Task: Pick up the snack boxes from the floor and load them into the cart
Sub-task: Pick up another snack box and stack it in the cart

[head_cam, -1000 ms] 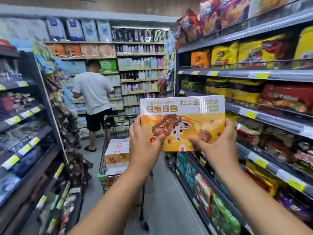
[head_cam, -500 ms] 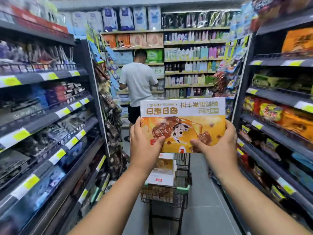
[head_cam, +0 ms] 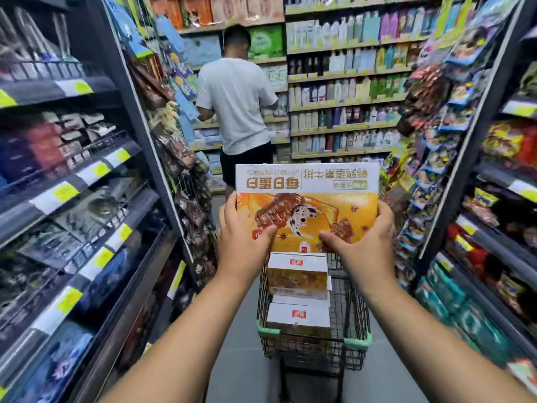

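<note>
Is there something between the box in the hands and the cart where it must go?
Nothing visible blocks it. The left hand and right hand hold the snack box above the cart. Stacked boxes already lie inside, so it would land on them. The person ahead stands beyond the cart.

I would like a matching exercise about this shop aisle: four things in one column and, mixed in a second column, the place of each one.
Things
1. orange-and-white cardboard snack box
2. black wire shopping cart with green corners
3. person in a white T-shirt
4. stacked white-topped snack boxes

Places
a. farthest away, back to the camera
b. between the left hand and the right hand
c. inside the cart
d. standing below the held box

Pairs: 1-b, 2-d, 3-a, 4-c
</note>
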Demonstrator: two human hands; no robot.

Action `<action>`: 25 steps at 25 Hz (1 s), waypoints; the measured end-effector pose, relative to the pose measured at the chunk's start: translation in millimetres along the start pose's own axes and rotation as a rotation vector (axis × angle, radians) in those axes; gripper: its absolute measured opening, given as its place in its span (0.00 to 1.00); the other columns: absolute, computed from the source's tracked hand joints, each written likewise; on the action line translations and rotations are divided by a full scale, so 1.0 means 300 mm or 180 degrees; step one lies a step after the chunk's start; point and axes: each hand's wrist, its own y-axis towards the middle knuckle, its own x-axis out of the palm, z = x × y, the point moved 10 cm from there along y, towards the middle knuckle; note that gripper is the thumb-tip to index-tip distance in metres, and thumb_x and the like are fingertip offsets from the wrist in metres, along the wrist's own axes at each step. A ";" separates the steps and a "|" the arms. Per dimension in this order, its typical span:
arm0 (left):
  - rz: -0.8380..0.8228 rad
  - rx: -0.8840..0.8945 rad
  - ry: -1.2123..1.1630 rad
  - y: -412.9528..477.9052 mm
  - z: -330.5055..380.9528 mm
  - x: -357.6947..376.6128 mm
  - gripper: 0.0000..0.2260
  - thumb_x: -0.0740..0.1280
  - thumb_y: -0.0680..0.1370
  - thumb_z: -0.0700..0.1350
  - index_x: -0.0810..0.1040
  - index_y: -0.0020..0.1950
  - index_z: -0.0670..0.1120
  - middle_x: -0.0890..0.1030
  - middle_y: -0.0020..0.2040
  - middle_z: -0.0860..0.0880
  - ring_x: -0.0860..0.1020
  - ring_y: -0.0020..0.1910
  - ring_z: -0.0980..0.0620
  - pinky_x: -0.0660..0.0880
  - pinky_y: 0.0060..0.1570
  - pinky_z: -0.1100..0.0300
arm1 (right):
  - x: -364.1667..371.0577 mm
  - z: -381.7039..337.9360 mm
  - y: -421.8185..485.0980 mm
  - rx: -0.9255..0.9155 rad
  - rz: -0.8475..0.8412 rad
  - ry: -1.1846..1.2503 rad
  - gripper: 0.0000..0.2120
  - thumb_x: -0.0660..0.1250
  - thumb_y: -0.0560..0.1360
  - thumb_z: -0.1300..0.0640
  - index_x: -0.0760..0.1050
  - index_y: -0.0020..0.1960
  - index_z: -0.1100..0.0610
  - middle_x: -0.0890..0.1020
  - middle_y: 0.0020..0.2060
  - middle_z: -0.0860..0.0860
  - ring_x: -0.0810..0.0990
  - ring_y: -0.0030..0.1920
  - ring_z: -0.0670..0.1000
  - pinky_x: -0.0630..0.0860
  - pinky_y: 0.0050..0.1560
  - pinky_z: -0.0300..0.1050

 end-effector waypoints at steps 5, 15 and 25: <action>-0.0164 -0.0348 0.0181 0.154 -0.285 0.259 0.41 0.75 0.72 0.45 0.54 0.77 0.41 0.61 0.73 0.42 0.62 0.73 0.45 0.57 0.68 0.61 | 0.242 0.283 0.158 0.0234 -0.0155 -0.0191 0.52 0.82 0.61 0.50 0.54 0.74 0.57 0.68 0.67 0.59 0.72 0.64 0.59 0.73 0.62 0.52; -0.0402 -0.1053 0.0272 0.189 -0.876 0.660 0.40 0.77 0.70 0.42 0.57 0.75 0.40 0.63 0.72 0.42 0.64 0.72 0.44 0.60 0.67 0.61 | 0.573 0.870 0.153 0.1055 -0.0380 -0.0447 0.52 0.82 0.62 0.54 0.53 0.75 0.57 0.68 0.68 0.58 0.72 0.63 0.54 0.68 0.58 0.41; -0.0417 -0.1155 0.0169 -0.058 -1.245 0.859 0.38 0.78 0.68 0.40 0.60 0.72 0.40 0.66 0.69 0.42 0.68 0.65 0.53 0.62 0.64 0.67 | 0.660 1.291 -0.126 0.1462 -0.0354 -0.0667 0.48 0.82 0.62 0.57 0.55 0.72 0.59 0.75 0.60 0.58 0.75 0.51 0.52 0.71 0.49 0.42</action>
